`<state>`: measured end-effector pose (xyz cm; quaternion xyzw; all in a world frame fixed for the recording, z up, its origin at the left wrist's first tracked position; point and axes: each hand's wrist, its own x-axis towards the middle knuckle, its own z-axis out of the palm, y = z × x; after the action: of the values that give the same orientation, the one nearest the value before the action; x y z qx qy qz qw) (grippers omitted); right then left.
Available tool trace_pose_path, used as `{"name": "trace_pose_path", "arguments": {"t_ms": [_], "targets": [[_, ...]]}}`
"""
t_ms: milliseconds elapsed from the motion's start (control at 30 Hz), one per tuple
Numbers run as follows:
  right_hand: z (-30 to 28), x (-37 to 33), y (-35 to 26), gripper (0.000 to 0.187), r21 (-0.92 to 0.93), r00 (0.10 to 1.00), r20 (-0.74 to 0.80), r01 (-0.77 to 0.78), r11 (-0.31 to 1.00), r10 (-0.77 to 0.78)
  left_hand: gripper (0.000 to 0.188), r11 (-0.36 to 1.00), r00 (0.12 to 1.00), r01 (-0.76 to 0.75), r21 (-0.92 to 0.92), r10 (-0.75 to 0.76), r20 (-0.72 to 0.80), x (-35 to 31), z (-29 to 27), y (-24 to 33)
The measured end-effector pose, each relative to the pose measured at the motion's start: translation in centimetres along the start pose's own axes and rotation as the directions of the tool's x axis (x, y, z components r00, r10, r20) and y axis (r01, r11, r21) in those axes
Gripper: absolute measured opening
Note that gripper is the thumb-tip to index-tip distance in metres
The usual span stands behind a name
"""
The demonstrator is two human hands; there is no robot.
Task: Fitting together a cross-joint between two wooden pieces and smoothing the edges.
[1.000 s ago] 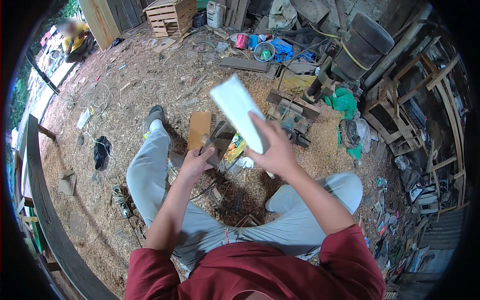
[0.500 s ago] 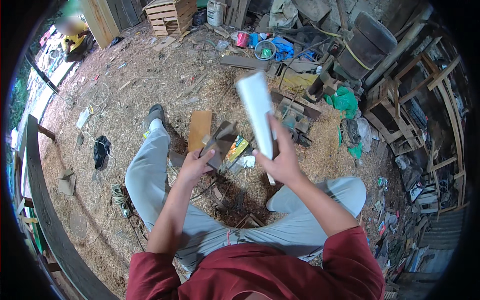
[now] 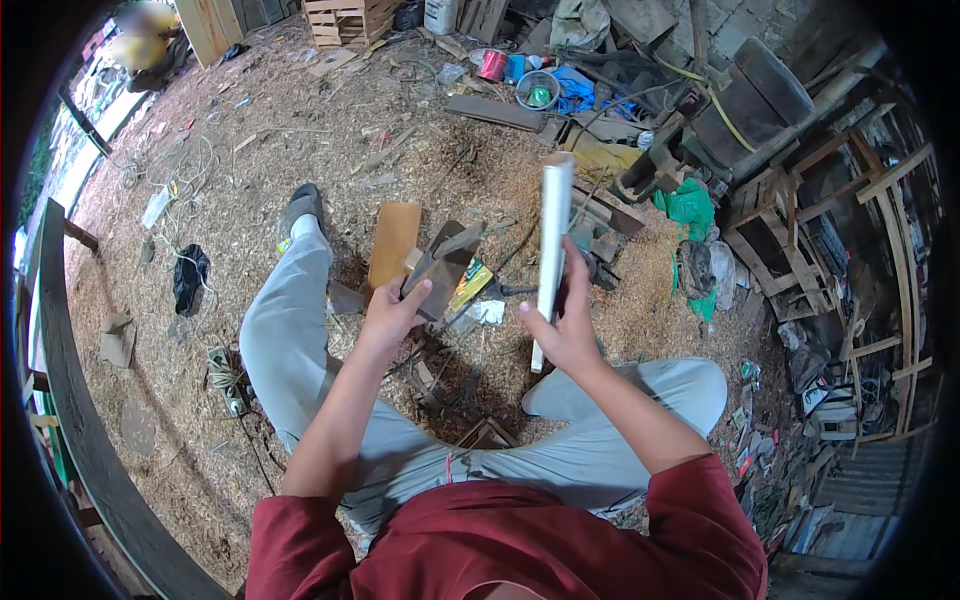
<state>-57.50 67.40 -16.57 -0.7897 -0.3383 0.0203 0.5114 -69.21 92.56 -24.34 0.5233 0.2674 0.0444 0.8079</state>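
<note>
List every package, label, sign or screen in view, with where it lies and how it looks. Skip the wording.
Flat printed packet: on the sawdust just beyond the left hand, yellow and green, rectangular.
White crumpled wrapper: on the ground between the left hand and the right hand.
Red can: far side, among the clutter, cylindrical.
White canister: top edge, boxy.
No signs or screens show.

Right hand (image 3: pixel 570 335) gripping white board (image 3: pixel 551 250) edge-on, left hand (image 3: pixel 392 312) on dark wedge (image 3: pixel 445 265) — sawdust floor (image 3: pixel 250 150)
</note>
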Motion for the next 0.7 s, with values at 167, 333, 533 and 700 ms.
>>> {"name": "trace_pose_path", "arguments": {"t_ms": [167,333,533,700], "targets": [[0.4,0.0,0.7,0.089,0.378,0.911,0.175,-0.412,0.829,0.373,0.038,0.707,0.865,-0.296,0.642,0.484,-0.135,1.1,-0.8,-1.2],[1.7,-1.8,4.1,0.073,0.24,0.667,0.349,-0.742,0.626,0.658,0.041,0.526,0.822,-0.156,0.836,0.539,-0.186,-0.5,1.2,0.7],[2.2,-2.4,4.6,0.075,0.213,0.66,0.414,-0.74,0.638,0.627,0.042,0.366,0.746,-0.205,0.908,0.659,-0.097,-0.5,0.7,0.6],[2.0,-2.1,5.4,0.084,0.286,0.709,0.396,-0.699,0.656,0.583,0.038,0.296,0.6,-0.351,0.888,0.799,-0.029,0.0,-0.3,1.8]]}}
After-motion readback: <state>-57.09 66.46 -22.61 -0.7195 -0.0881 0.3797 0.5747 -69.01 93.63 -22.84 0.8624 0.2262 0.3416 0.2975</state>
